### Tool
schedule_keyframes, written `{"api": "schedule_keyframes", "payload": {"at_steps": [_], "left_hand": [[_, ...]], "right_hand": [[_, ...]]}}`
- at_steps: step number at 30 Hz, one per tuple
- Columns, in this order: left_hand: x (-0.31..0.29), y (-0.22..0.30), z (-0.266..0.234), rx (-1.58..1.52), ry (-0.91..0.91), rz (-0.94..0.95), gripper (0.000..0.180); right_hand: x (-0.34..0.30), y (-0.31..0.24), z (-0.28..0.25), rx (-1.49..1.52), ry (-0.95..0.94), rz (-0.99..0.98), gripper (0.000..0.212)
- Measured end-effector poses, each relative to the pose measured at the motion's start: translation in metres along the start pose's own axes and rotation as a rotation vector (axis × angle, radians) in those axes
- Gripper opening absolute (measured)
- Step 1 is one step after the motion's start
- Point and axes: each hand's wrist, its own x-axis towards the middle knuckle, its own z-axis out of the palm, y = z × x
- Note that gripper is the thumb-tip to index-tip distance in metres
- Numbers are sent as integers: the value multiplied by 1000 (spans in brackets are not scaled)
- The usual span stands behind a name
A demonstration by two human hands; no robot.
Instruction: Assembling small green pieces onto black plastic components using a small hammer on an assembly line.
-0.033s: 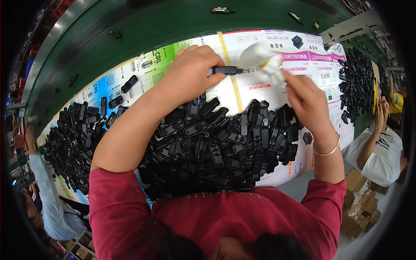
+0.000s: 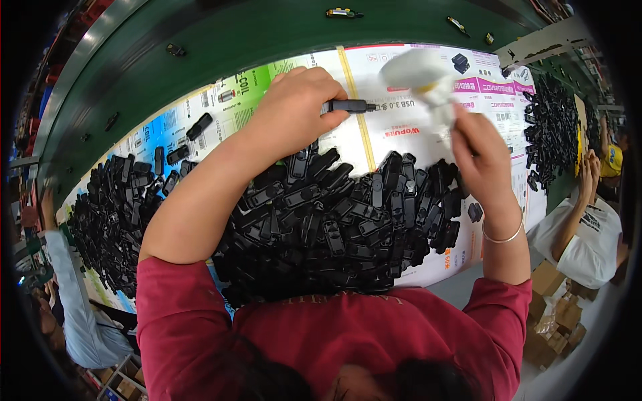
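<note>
Near the middle of the table, my left hand (image 2: 301,100) pinches a small black elongated plastic housing (image 2: 348,105) between thumb and fingers, its narrow tip toward the right. My right hand (image 2: 483,157) is closed around a white mallet-like tool (image 2: 418,70), which is smeared by motion, so its exact kind is unclear. The tool is raised to the right of the housing and apart from it. Below both hands lies a big heap of similar black housings (image 2: 334,237), between my forearms and against my red shirt.
Printed cardboard sheets (image 2: 394,120) cover the tabletop. Beyond runs a green conveyor belt (image 2: 267,33) with a few small parts. More black pieces are piled at left (image 2: 110,220) and right (image 2: 552,127). Co-workers sit on both sides, one in a white shirt (image 2: 588,234).
My right hand and the white tool have shifted slightly to the right, farther from the black housing. My left hand keeps its pinch in about the same place.
</note>
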Motion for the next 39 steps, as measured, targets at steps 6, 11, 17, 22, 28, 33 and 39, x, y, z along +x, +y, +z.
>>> {"api": "schedule_keyframes", "payload": {"at_steps": [6,11,17,22,28,33,39], "left_hand": [[1,-1,-5,64,7,-16,21],[4,-24,-27,179,51,-87,24],[0,-107,-81,339,137,-490,31],[18,-114,-66,675,157,-339,38],[69,-101,-31,377,121,-223,36],[70,-93,-37,325,22,-308,29],[32,-37,-25,167,-7,24,23]], "right_hand": [[11,4,9,-90,-202,-84,47],[5,55,7,-213,91,31,38],[15,-8,3,76,-196,-377,38],[23,-16,11,128,-274,-390,22],[24,9,21,285,-228,-39,20],[23,5,37,166,-20,-35,24],[17,14,27,107,-91,-26,28]]}}
